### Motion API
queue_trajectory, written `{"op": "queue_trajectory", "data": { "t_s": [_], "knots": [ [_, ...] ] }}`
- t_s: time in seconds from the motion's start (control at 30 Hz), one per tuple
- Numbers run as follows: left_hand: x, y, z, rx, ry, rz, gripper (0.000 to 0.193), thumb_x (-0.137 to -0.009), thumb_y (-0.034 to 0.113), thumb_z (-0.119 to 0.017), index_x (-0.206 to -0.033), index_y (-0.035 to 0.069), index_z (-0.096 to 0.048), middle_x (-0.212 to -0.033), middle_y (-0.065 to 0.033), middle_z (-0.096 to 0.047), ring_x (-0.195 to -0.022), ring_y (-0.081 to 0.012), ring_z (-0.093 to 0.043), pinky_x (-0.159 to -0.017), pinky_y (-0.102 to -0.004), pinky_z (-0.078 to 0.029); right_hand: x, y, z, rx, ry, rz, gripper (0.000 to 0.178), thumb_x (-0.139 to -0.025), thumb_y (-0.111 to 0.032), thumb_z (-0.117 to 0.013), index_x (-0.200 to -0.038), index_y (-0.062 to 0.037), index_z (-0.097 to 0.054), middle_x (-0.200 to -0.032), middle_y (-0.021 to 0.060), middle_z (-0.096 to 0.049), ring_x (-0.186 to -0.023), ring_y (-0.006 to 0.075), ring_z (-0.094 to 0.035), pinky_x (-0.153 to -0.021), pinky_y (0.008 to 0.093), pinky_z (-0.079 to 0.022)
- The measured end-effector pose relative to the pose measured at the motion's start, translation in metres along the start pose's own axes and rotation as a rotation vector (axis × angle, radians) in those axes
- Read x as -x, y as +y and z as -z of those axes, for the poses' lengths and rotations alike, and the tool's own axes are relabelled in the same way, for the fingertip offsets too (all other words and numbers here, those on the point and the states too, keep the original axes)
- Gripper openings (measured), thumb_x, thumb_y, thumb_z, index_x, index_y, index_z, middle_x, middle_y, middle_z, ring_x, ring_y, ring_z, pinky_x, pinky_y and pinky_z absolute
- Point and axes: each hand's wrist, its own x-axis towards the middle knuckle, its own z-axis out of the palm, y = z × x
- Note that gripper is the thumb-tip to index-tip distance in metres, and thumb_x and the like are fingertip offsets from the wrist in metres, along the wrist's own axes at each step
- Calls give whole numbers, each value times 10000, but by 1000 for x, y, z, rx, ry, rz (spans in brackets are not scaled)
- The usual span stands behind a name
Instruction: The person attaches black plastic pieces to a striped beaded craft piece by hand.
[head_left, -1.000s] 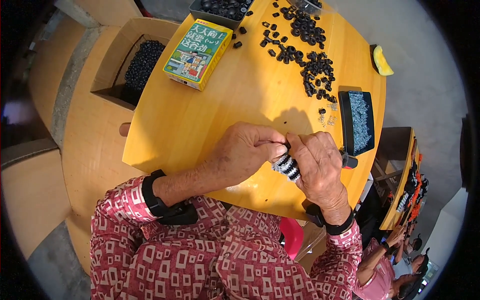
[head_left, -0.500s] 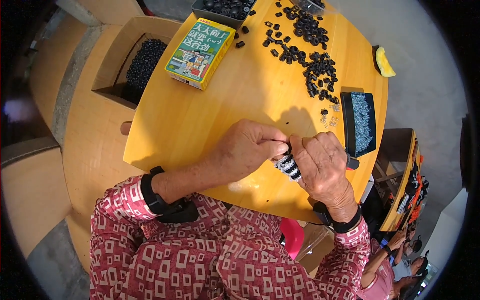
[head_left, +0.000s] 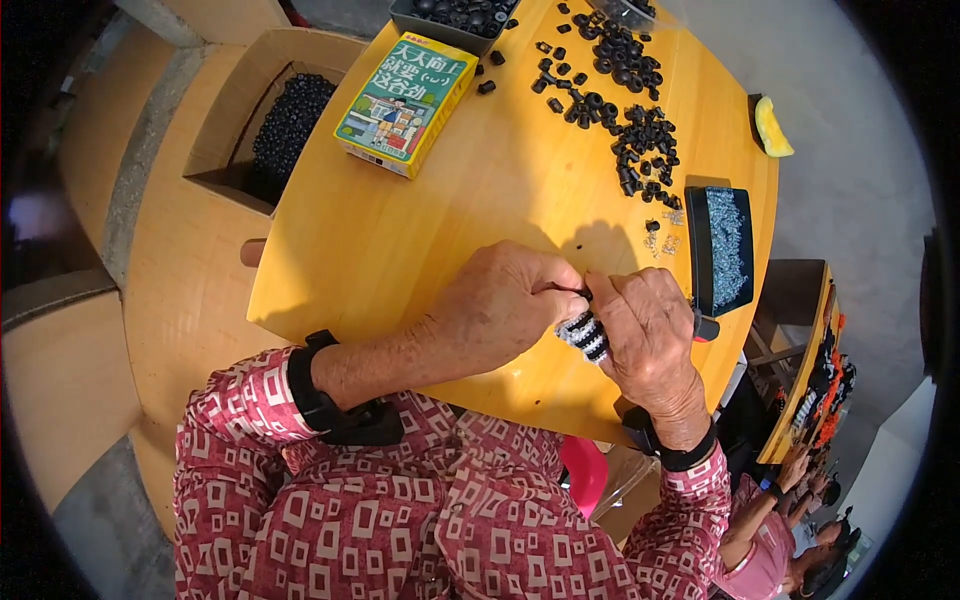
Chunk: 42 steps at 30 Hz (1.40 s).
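Note:
Just above the near part of the yellow wooden table, both hands meet at a small knitted or crocheted piece [head_left: 583, 336] with black and white stripes. My left hand [head_left: 505, 300] pinches thumb and forefinger together at its dark upper end. From the other side, my right hand [head_left: 645, 325] grips the piece with curled fingers, its fingertips almost touching the left ones. A dark bit shows between the fingertips, too small to make out. The lower striped part hangs tilted between the hands, and my right fingers cover some of it.
Black plastic parts [head_left: 645, 150] lie scattered at the far right, beside a black tray [head_left: 697, 250] of bluish clear pieces. A green-yellow box [head_left: 405, 105] stands far left, near a grey bin [head_left: 440, 35]. The cardboard box [head_left: 220, 150] holds dark beads. A co-worker [head_left: 760, 535] sits lower right.
Both hands and the striped piece have shifted very slightly to the right in the picture, as has much of the table. The hold looks the same.

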Motion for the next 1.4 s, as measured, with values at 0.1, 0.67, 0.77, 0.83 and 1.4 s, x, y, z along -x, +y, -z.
{"op": "queue_trajectory", "data": {
  "t_s": [0.1,0.67,0.77,0.83,1.4],
  "knots": [
    [-1,2,2,-38,-26,-12,182,-899,88,-641,-1013,-47,-684,-833,-64,-699,-789,-84,-616,-709,-267,-502,0,0,3,35,15,13,342,-670,-35,-646,-991,85,-642,-777,116,-533,-718,260,-564,-622,378,-466],
    [-1,0,2,-273,35,-137,119,-852,92,-656,-843,-27,-653,-602,-20,-514,-596,-52,-449,-525,-288,-382,-4,0,0,88,5,83,248,-670,-52,-662,-892,54,-634,-743,76,-497,-674,214,-520,-578,337,-407],
    [1,-2,2,-240,41,-115,114,-858,87,-655,-848,-26,-660,-609,-23,-523,-607,-45,-454,-531,-282,-391,-4,0,1,52,-22,99,246,-678,-61,-657,-897,47,-633,-755,77,-504,-680,216,-522,-589,335,-417],
    [1,-4,1,-205,42,-99,114,-862,87,-656,-849,-26,-663,-614,-26,-534,-614,-43,-461,-535,-279,-397,-4,-2,1,88,-49,86,274,-682,-62,-648,-931,51,-637,-766,81,-508,-689,225,-529,-608,341,-435],
    [3,3,7,-295,-21,-145,139,-870,127,-652,-854,-11,-664,-609,-65,-562,-597,-65,-493,-552,-304,-417,2,-1,0,-4,-12,67,270,-662,-27,-650,-918,60,-639,-742,83,-494,-666,233,-526,-584,354,-433]
  ]
}}
